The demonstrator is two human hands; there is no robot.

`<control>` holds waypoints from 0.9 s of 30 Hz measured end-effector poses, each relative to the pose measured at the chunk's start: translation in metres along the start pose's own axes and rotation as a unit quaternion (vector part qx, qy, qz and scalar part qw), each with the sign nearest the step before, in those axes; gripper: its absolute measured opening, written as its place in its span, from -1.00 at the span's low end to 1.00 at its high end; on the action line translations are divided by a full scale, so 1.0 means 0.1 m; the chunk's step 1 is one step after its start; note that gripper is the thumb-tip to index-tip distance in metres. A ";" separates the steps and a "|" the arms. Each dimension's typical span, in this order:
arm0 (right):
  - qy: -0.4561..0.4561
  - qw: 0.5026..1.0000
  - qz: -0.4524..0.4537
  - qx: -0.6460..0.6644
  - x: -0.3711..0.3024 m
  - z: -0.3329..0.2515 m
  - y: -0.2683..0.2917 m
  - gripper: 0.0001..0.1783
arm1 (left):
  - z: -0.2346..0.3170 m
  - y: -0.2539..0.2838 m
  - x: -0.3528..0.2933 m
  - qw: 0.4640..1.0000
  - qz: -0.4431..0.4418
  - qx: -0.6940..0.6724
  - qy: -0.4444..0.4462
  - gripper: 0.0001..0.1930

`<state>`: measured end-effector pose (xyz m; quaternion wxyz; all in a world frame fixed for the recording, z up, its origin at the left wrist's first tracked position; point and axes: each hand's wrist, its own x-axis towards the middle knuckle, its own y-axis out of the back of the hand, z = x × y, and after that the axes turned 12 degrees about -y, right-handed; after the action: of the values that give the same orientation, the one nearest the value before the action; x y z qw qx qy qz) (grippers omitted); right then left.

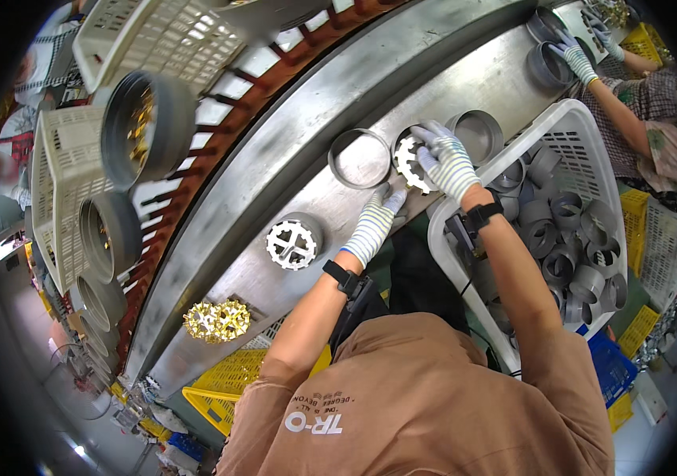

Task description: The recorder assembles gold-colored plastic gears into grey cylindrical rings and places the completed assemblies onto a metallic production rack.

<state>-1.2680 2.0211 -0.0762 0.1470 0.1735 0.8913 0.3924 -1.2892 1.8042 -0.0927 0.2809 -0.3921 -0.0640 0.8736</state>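
Both my hands wear white striped gloves and work at a metal bench (271, 208). My right hand (447, 159) grips the upper right side of a white notched disc (408, 163), which sits at a grey ring. Just below the disc's lower left edge is my left hand (378, 222), fingers drawn together; a small gold bit shows near their tips, but what they hold is hidden. Open grey rings stand on either side, one at the left (360, 159) and another at the right (477, 136). Farther left, a white notched wheel (291, 244) rests in a grey ring.
Gold pieces (217, 320) cluster at the bench's left end. Beside my right arm, a white crate (439, 230) holds many grey rings. Beyond the bench, large grey rings (110, 235) line a red-brown slatted conveyor (195, 151). A co-worker's gloved hand (575, 57) touches rings at upper right.
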 end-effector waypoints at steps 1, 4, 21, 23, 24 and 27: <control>0.015 1.000 0.002 -0.024 0.05 0.09 -0.05 -0.52 | 0.02 -0.11 0.07 1.000 0.001 0.001 0.007 -0.26; 0.048 0.997 -0.014 -0.064 0.20 0.26 -0.12 -0.44 | 0.03 -0.33 0.21 0.996 0.029 -0.084 0.021 -0.14; 0.053 0.992 0.015 -0.109 0.66 0.52 -0.32 -0.28 | -0.36 -0.70 0.94 0.981 0.124 -0.002 -0.148 -0.29; 0.057 0.989 0.009 -0.139 0.68 0.49 -0.34 -0.28 | -0.29 -0.75 0.92 0.977 0.157 -0.024 -0.140 -0.29; 0.061 0.984 0.004 -0.167 0.68 0.45 -0.35 -0.28 | -0.23 -0.77 0.96 0.979 0.185 -0.020 -0.080 -0.30; 0.064 0.979 0.022 -0.191 0.76 0.48 -0.36 -0.28 | -0.17 -0.80 1.02 0.976 0.177 -0.037 -0.118 -0.28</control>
<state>-1.3243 2.0615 -0.1439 0.1117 0.1364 0.8034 0.5687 -1.2963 1.9241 -0.1439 0.0979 -0.3018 -0.0589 0.9465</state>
